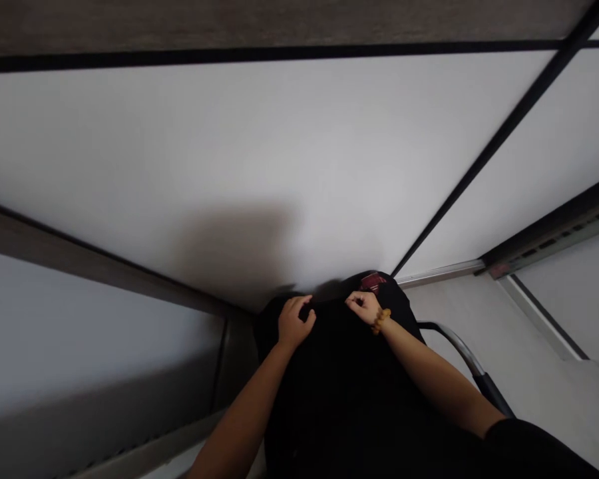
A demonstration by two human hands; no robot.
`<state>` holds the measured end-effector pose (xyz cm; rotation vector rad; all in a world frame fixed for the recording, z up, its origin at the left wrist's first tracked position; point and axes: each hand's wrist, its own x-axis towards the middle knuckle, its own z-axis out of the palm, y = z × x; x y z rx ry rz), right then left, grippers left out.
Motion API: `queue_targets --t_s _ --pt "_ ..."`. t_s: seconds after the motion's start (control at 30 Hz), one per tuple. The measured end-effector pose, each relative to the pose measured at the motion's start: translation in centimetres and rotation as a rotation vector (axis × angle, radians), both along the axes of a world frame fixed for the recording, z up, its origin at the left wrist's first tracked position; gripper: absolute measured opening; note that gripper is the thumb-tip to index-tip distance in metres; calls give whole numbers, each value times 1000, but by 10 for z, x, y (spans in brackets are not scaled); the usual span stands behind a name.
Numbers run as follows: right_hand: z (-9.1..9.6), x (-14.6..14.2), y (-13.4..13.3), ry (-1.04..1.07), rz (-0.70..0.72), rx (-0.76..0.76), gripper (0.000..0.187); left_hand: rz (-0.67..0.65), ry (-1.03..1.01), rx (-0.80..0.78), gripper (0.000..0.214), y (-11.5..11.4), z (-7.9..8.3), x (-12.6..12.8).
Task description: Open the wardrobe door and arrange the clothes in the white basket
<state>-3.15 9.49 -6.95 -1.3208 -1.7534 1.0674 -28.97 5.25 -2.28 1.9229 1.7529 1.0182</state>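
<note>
A black garment [344, 372] with a small red mark [373, 282] near its top edge lies draped in front of me, close to a white wall. My left hand [294, 321] grips the garment's upper edge with curled fingers. My right hand [364, 307], with a bead bracelet [381, 320] at the wrist, pinches the same edge a little to the right, beside the red mark. Both forearms reach up from the bottom of the view over the dark cloth.
A white wall [279, 153] with black strips fills most of the view. A curved metal chair arm [459, 346] with a dark grip sticks out right of the garment. A pale floor [529, 359] and a metal rail [554, 239] lie at the right.
</note>
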Motion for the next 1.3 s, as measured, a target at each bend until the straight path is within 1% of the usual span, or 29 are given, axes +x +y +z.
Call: queue_targets --t_s 0.07,0.1,0.17,0.23,0.27,0.33,0.4,0.43,0.47,0.53,0.6,0.67,0.73,0.83,0.93,1.0,1.07,1.13,1.2,1.3 --pt "2 -1 0 -3 -19 21 21 88 122 190 45 12 18 -9" --pt "4 -2 -1 -3 -31 35 20 152 165 265 51 20 30 -16" --pt "11 -3 -3 -6 -59 80 19 305 199 363 73 40 59 -36" --pt "23 -2 -5 -13 -94 149 23 419 182 406 101 60 92 -57" --pt "31 -1 -4 -19 -112 188 28 449 169 419 111 69 108 -66" --pt "51 5 -3 -29 -150 263 38 475 171 438 123 82 136 -79" --pt "76 13 1 -51 -206 393 44 478 204 446 128 89 154 -83" --pt "90 18 3 -72 -234 487 45 477 220 446 128 91 160 -83" --pt "105 22 6 -98 -259 595 46 476 230 447 128 91 163 -82" --pt "134 31 13 -165 -299 812 50 481 233 454 127 91 163 -77" --pt "162 37 23 -237 -338 965 55 490 229 471 124 89 160 -73" --pt "187 38 37 -327 -391 1074 63 499 235 476 122 87 158 -71" --pt "208 34 51 -422 -432 1157 71 509 251 456 121 85 157 -70" --pt "230 15 71 -512 -449 1242 81 525 270 413 119 83 158 -67" --pt "238 -10 84 -553 -426 1259 91 531 274 406 117 81 159 -62" --pt "236 -24 92 -582 -422 1237 96 525 271 409 116 81 158 -56" --pt "230 -29 99 -598 -437 1217 97 511 264 419 114 81 155 -50" --pt "223 -26 106 -599 -444 1226 98 490 262 449 110 80 151 -47" --pt "217 -16 112 -601 -432 1247 100 479 261 496 105 79 146 -50" --pt "211 2 118 -611 -414 1250 100 536 216 573 99 74 137 -72"
